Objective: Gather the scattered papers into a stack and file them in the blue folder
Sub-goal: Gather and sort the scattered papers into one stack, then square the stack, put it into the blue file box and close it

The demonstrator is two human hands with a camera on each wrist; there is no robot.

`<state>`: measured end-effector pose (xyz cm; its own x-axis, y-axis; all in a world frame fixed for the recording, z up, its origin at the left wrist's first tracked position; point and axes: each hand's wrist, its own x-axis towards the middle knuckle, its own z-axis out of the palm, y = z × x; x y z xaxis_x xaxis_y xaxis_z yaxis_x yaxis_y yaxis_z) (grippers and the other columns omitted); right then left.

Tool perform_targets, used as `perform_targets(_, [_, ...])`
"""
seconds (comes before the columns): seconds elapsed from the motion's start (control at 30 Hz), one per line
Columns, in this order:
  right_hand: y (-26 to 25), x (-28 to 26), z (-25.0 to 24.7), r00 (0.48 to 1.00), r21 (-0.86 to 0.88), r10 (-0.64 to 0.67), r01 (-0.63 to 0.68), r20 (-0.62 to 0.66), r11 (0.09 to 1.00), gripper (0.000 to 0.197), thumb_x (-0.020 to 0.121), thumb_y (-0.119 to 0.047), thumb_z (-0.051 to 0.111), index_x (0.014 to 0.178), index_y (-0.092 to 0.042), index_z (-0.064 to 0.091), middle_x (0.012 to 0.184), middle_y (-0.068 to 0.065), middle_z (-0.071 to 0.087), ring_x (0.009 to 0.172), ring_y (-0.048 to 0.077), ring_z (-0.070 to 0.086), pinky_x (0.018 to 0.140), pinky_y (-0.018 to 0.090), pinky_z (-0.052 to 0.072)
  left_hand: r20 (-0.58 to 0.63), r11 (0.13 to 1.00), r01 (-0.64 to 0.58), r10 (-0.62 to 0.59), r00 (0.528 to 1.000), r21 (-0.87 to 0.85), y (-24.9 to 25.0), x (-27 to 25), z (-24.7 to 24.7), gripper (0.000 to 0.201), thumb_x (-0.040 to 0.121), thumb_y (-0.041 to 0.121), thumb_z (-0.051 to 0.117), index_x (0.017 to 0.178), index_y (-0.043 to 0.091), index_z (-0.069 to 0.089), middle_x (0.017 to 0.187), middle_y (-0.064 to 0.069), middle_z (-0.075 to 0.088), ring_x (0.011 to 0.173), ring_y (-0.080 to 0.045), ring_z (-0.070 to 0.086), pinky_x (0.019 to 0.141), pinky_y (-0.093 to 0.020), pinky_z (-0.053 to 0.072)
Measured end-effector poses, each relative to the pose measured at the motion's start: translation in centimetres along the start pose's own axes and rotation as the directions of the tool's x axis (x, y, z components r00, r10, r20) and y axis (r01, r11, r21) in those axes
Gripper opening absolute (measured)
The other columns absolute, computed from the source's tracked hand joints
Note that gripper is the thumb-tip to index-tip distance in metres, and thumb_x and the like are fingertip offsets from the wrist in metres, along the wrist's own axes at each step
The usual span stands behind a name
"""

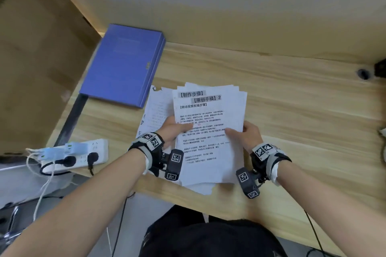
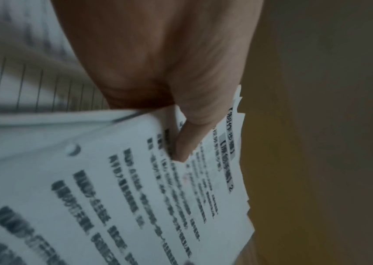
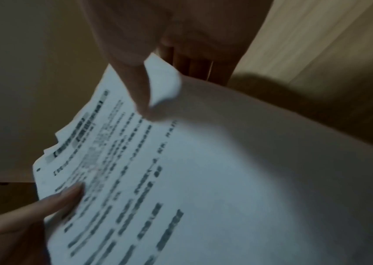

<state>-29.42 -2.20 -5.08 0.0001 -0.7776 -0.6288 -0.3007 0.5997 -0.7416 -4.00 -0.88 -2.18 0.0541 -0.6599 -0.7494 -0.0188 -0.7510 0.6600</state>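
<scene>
A loose stack of printed papers [image 1: 208, 129] is held above the wooden desk, its edges uneven. My left hand [image 1: 174, 128] pinches the stack's left edge, thumb on top [image 2: 185, 138]. My right hand [image 1: 245, 133] pinches the right edge, thumb on the top sheet [image 3: 139, 89]. Both wrist views show the stack of papers [image 2: 135, 197] [image 3: 181, 179] close up and blurred. A lined, handwritten sheet [image 1: 155, 110] lies on the desk to the left, partly under the stack. The closed blue folder [image 1: 123, 62] lies flat at the desk's back left.
A white power strip [image 1: 83, 155] with plugs and cables sits at the desk's left front edge. A cable hole [image 1: 363, 73] is at the far right. A wall panel rises behind the wooden desk [image 1: 302, 100]. My dark clothing [image 1: 208, 236] is below the front edge.
</scene>
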Motion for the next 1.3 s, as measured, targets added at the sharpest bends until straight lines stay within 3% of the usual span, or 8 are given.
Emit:
perform_targets(0.17, [0.3,0.2,3.1,0.997,-0.194,-0.019,0.004,-0.072,0.981,0.013,0.078,-0.012,0.07,0.09,-0.014,0.063,0.08,-0.003,0.065,0.067,0.01,0.059,0.05,0.021,0.042,-0.082,0.999,-0.03,0.032,0.996,0.026,-0.7,1.4,-3.3,0.038,0.087,-0.004,0.065,0.12,0.011,0.056,0.121,-0.01,0.067,0.105,-0.028,0.066,0.091,-0.043,0.055])
perform_targets(0.33, [0.9,-0.1,5.4,0.976,-0.296,-0.004,-0.061,-0.216,0.953,0.02,0.077,-0.022,0.07,0.089,-0.011,0.058,0.077,0.0,0.061,0.07,0.021,0.056,0.052,0.025,0.038,-0.136,0.994,-0.062,0.074,0.988,0.093,-1.7,3.1,-6.4,0.044,0.085,-0.005,0.064,0.128,0.002,0.055,0.118,-0.014,0.066,0.075,-0.019,0.061,0.063,-0.029,0.049])
perform_targets(0.43, [1.0,-0.6,6.7,0.954,-0.308,-0.01,-0.087,-0.3,0.948,0.026,0.076,-0.027,0.069,0.092,-0.01,0.059,0.082,0.005,0.063,0.073,0.027,0.059,0.061,0.031,0.045,-0.349,0.932,-0.084,0.214,0.912,0.352,-2.6,3.8,-9.0,0.044,0.082,0.007,0.065,0.124,0.015,0.059,0.123,-0.006,0.062,0.105,-0.022,0.062,0.09,-0.038,0.053])
perform_targets(0.53, [1.2,-1.5,7.8,0.918,-0.279,-0.003,-0.117,-0.396,0.953,0.027,0.075,-0.027,0.069,0.095,-0.011,0.059,0.084,0.006,0.064,0.074,0.028,0.06,0.064,0.033,0.047,-0.44,0.824,0.03,0.271,0.856,0.566,-3.6,3.1,-10.7,0.057,0.075,0.016,0.07,0.13,0.017,0.053,0.134,-0.009,0.049,0.126,-0.029,0.047,0.108,-0.043,0.04])
perform_targets(0.7, [1.5,-2.5,8.1,0.853,-0.202,0.075,-0.207,-0.517,0.957,0.024,0.064,-0.02,0.07,0.086,-0.01,0.064,0.093,0.014,0.068,0.074,0.032,0.066,0.066,0.041,0.058,-0.347,0.803,0.03,0.223,0.911,0.595,-4.4,2.6,-11.3,0.069,0.072,0.019,0.07,0.135,0.014,0.044,0.136,-0.012,0.045,0.129,-0.031,0.042,0.11,-0.043,0.036])
perform_targets(0.87, [2.1,-3.1,8.2,0.842,-0.092,0.252,-0.333,-0.477,0.939,0.033,0.075,-0.015,0.063,0.107,-0.009,0.062,0.097,0.009,0.066,0.072,0.025,0.06,0.056,0.026,0.043,-0.201,0.935,0.021,0.054,0.978,0.354,-3.0,2.7,-10.3,0.066,0.085,0.013,0.06,0.144,0.009,0.032,0.143,-0.011,0.05,0.126,-0.033,0.053,0.104,-0.048,0.046])
perform_targets(1.17, [1.5,-2.6,12.9,0.916,-0.001,0.061,-0.067,-0.396,0.998,0.053,0.078,-0.006,0.062,0.129,-0.01,0.05,0.108,0.003,0.062,0.095,0.023,0.059,0.077,0.031,0.045,-0.009,0.955,-0.084,0.09,0.996,0.283,-4.3,3.6,-8.2,0.051,0.078,0.026,0.065,0.127,0.018,0.051,0.124,0.0,0.064,0.11,-0.022,0.062,0.096,-0.042,0.051])
perform_targets(1.3, [1.3,-2.0,13.6,0.933,0.047,0.077,-0.064,-0.353,0.997,0.059,0.074,-0.007,0.069,0.129,-0.009,0.05,0.114,0.005,0.062,0.1,0.025,0.06,0.082,0.037,0.05,-0.083,0.974,-0.067,0.086,0.993,0.217,-5.1,3.8,-8.4,0.03,0.081,0.019,0.07,0.11,0.02,0.062,0.115,0.0,0.071,0.102,-0.023,0.067,0.094,-0.044,0.054])
